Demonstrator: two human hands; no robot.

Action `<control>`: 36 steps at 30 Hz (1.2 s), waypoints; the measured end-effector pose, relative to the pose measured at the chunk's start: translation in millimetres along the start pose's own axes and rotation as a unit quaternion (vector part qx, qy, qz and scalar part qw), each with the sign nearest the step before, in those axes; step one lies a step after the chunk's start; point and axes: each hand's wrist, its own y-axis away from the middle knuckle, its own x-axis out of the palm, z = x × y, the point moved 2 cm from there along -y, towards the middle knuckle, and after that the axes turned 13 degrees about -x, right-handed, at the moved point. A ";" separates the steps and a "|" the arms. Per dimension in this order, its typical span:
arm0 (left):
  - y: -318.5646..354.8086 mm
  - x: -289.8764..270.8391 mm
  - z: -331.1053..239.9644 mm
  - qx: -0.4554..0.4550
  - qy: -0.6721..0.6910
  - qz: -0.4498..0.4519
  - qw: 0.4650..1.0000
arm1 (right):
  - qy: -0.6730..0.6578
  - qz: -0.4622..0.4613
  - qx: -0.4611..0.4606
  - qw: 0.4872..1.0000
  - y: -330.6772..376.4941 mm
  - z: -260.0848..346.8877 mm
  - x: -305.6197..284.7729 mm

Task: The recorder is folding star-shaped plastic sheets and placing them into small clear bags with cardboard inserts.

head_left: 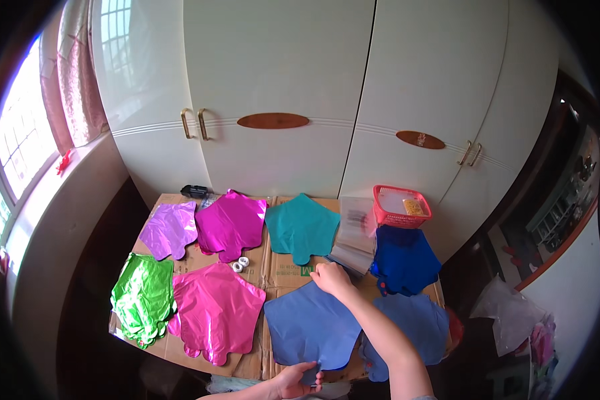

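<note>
A flat, uninflated blue-grey foil balloon [310, 323], star-shaped with a neck tab, lies on the cardboard in front of me. My left hand [299, 381] is closed on its tab at the near edge, thumb on top. My right hand [331, 277] reaches across to the balloon's far tip with its fingers curled. What those fingers hold, if anything, is hidden. Just beyond the right hand lie clear plastic sleeves [355, 233]. Under my right forearm is another pile of blue-grey foil balloons [413, 327].
Flat foil balloons lie around: lilac [169, 229], purple [231, 225], teal [303, 227], green [142, 297], pink [219, 310] and dark blue [407, 260]. Small white rolls [240, 265] sit mid-table. A red basket [401, 208] stands at the back right, before white cabinets [280, 60].
</note>
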 end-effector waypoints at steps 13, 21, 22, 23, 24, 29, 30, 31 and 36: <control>6.4 14.8 -5.8 -0.002 0.019 -0.007 1.000 | -0.041 -0.115 -0.152 0.981 58.2 41.4 9.5; 3.8 13.0 -7.7 -0.001 0.008 -0.006 1.000 | 0.038 -0.120 -0.228 0.965 98.2 61.9 18.6; 4.6 14.5 -7.7 0.003 0.003 -0.005 1.000 | 0.038 -0.125 -0.230 0.965 99.0 61.6 20.0; 5.8 15.2 -7.3 0.007 -0.003 -0.003 1.000 | 0.039 -0.129 -0.231 0.964 99.7 61.5 22.1; 6.3 14.4 -6.4 0.011 -0.006 -0.002 1.000 | 0.039 -0.131 -0.233 0.963 100.2 62.0 23.5; 4.1 8.5 -8.4 0.029 -0.039 -0.012 0.999 | 0.039 -0.117 -0.222 0.967 100.4 61.6 24.3; 7.9 12.8 -8.6 0.037 -0.054 -0.029 0.997 | 0.039 -0.115 -0.219 0.968 100.4 61.6 24.7; 13.9 17.0 -8.9 0.073 -0.092 -0.044 0.992 | 0.039 -0.113 -0.219 0.968 100.0 61.2 25.3; 55.3 17.8 -35.0 0.200 -0.150 -0.169 0.954 | 0.039 -0.104 -0.211 0.971 102.3 59.8 24.5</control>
